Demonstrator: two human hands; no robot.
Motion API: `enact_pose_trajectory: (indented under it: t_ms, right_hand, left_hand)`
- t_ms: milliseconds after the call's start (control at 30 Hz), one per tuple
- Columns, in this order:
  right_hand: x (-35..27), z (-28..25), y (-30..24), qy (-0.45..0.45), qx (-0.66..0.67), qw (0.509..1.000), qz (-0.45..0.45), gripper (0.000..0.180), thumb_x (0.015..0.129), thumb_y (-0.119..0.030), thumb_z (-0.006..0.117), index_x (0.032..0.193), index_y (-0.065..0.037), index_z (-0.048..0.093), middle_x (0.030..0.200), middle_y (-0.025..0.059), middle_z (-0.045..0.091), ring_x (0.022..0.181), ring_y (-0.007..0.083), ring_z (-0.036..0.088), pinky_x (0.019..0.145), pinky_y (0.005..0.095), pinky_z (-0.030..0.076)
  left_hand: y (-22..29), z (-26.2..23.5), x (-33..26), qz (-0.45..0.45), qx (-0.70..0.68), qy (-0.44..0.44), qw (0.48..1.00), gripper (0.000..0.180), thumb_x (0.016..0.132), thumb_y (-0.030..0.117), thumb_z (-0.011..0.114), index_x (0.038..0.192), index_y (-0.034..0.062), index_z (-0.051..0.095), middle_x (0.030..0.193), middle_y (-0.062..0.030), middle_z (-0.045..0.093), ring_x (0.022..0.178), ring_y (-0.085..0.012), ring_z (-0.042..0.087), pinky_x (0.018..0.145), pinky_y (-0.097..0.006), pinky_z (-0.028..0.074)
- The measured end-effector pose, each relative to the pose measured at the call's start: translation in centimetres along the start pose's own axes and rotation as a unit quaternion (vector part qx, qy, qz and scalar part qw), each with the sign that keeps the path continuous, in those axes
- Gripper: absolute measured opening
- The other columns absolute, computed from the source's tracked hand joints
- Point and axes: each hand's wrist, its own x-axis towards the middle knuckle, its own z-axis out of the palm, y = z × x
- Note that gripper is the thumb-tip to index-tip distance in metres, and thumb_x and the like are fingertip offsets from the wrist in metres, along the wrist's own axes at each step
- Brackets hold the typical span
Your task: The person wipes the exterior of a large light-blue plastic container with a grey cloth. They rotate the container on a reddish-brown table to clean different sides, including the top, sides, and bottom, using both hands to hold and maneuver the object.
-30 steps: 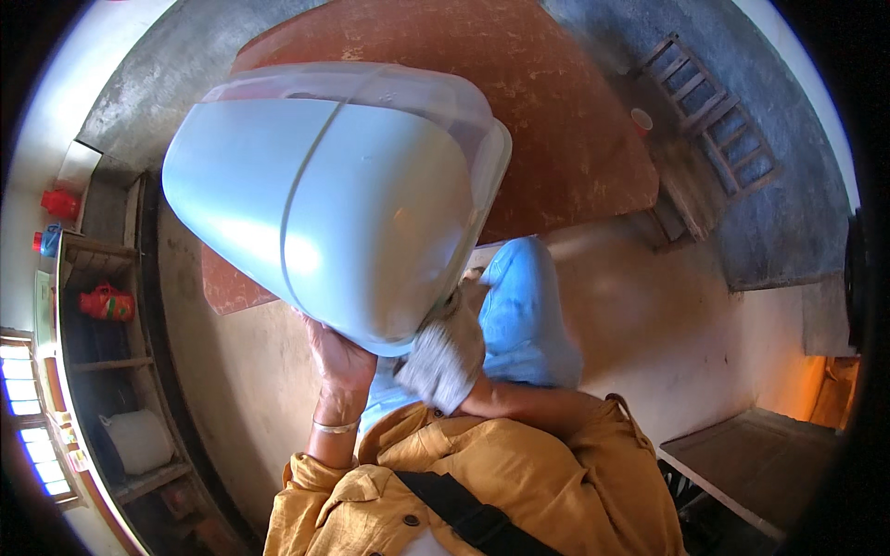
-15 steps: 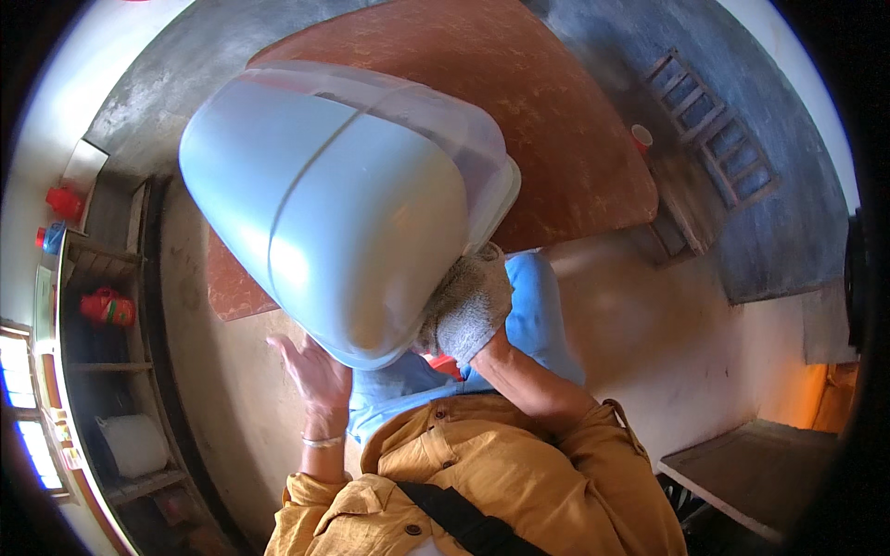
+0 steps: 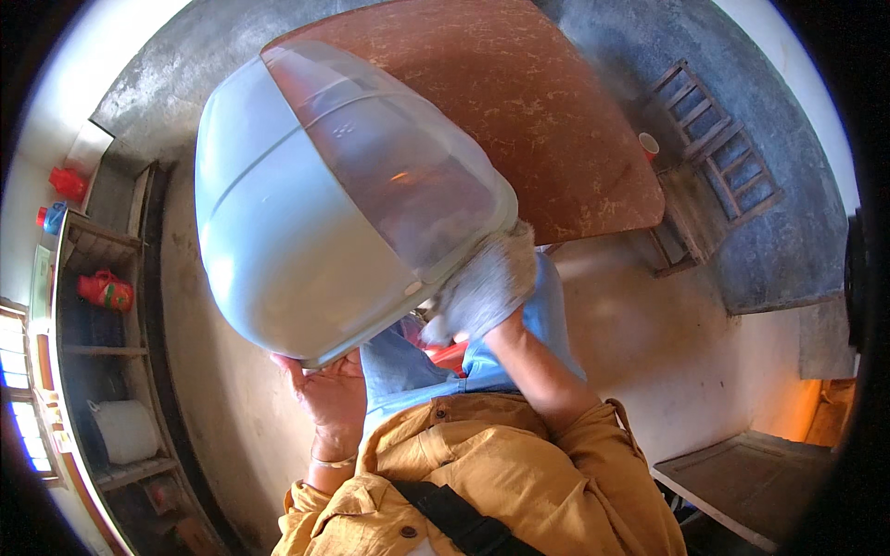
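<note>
A large domed plastic box (image 3: pixel 278 232), pale blue with a see-through panel (image 3: pixel 399 176) on one side, is held up tilted over my lap. My left hand (image 3: pixel 332 387), bare, is at its lower edge, thumb and fingers against the rim; some fingers are hidden behind it. My right hand (image 3: pixel 487 283) wears a grey knit glove, slightly blurred, and grips the rim near the panel's lower corner. The inside of the box faces away. Between my knees a red thing (image 3: pixel 450 356) shows in part.
A reddish-brown table (image 3: pixel 575 139) stands in front, beyond the box. At the left, wooden shelves (image 3: pixel 107 350) hold a red jug (image 3: pixel 106 290) and a white container (image 3: pixel 128 431). To the right are a wooden chair (image 3: pixel 718 139), a red cup (image 3: pixel 648 145) and a low dark table (image 3: pixel 742 477).
The box has turned, bringing more of its see-through panel into view. My left hand, spread beside it before, now meets its lower edge. My right hand has shifted slightly right with the rim.
</note>
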Motion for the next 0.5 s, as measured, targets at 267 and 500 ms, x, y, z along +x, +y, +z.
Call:
enact_pose_trajectory:
  t_ms: [267, 500]
  right_hand:
    - [-1.7, 2.8, -4.9, -0.093, -0.314, 0.941, -0.088, 0.034, 0.07, -0.032, 0.076, 0.089, -0.005, 0.067, 0.082, 0.0111, 0.067, 0.083, 0.0265, 0.064, 0.075, 0.0379, 0.051]
    - [1.5, -1.1, -1.4, -0.098, -0.133, 0.985, 0.044, 0.05, 0.062, -0.046, 0.079, 0.084, -0.002, 0.068, 0.077, 0.0092, 0.068, 0.074, 0.0256, 0.065, 0.073, 0.0364, 0.052]
  left_hand:
    - [-0.9, 0.8, 2.0, 0.061, -0.016, 0.065, 0.996, 0.056, 0.094, 0.058, 0.042, 0.134, 0.0188, 0.049, 0.131, -0.0036, 0.056, 0.121, -0.022, 0.05, 0.102, -0.04, 0.041]
    - [3.4, -3.1, 3.8, -0.007, 0.046, -0.039, 0.998, 0.057, 0.093, 0.059, 0.043, 0.129, 0.0166, 0.051, 0.124, -0.0033, 0.061, 0.11, -0.0209, 0.059, 0.092, -0.039, 0.049]
